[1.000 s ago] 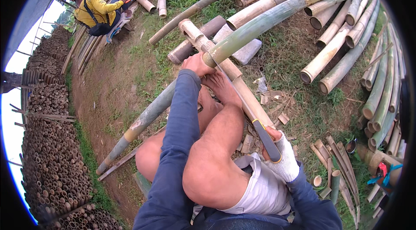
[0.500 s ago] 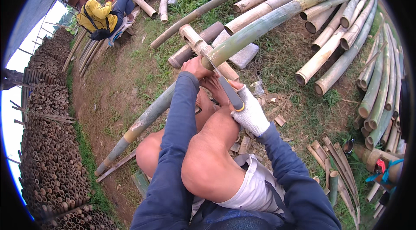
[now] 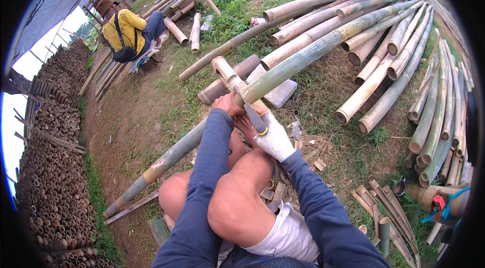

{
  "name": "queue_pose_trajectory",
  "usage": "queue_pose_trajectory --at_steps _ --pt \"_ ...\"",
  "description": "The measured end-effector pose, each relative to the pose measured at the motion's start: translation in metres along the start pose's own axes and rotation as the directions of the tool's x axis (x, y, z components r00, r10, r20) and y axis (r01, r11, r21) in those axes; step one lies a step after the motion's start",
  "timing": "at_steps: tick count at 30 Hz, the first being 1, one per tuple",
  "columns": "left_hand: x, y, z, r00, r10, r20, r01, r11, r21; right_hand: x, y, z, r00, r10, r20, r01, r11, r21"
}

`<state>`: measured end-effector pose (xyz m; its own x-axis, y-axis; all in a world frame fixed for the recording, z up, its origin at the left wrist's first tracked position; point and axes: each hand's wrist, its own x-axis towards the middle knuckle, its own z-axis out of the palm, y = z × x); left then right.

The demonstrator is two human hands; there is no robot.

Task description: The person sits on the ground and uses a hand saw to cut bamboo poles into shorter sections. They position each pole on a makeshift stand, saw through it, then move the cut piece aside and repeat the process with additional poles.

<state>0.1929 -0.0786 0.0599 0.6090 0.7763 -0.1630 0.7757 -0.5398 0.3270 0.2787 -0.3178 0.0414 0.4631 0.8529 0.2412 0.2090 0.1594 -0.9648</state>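
Observation:
A long green bamboo pole slants in from the upper right and reaches my hands. My bare left hand is closed round it, just left of a saw's blade. In a white knit glove, my right hand grips the saw, whose grey, yellow-tipped handle stands up beside the glove. The thin blade lies across the pole; how deep it sits is hidden. Beyond my left forearm, a grey-green bamboo length runs down to the ground at the lower left. A split bamboo piece lies under the pole by the blade.
Thick bamboo and a pale block lie beyond my hands. Cut poles fan out at right, and stacked bamboo fills the left. A person in yellow sits at the upper left. Split strips lie lower right.
My gloved right hand has moved left and slightly down toward the pole, and the saw has shifted with it. My left hand keeps its hold. The view has tilted slightly.

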Motion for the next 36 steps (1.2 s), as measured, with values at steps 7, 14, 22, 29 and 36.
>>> queue_pose_trajectory --at_steps 7,14,22,29,36 --pt "0.003 -0.002 -0.002 0.999 0.016 0.050 -0.017 1.000 0.009 -0.161 -0.044 -0.070 0.987 0.146 0.071 -0.144 0.989 -0.040" --pt "0.005 -0.006 0.005 1.000 0.026 0.016 -0.026 1.000 0.011 -0.142 -0.045 -0.062 0.983 0.174 0.065 -0.169 0.982 -0.079" --pt "-0.004 0.005 -0.005 0.999 0.008 0.036 -0.009 0.999 0.031 -0.029 -0.011 -0.015 0.999 0.014 0.038 -0.012 0.999 -0.049" --pt "0.008 -0.009 0.007 0.997 0.075 -0.001 -0.075 0.997 0.008 -0.224 -0.060 -0.099 0.932 0.310 0.187 -0.343 0.920 0.188" --pt "0.002 0.000 0.001 0.999 -0.006 0.036 0.006 1.000 0.002 -0.056 -0.020 -0.022 0.999 0.032 0.016 -0.033 0.999 0.018"
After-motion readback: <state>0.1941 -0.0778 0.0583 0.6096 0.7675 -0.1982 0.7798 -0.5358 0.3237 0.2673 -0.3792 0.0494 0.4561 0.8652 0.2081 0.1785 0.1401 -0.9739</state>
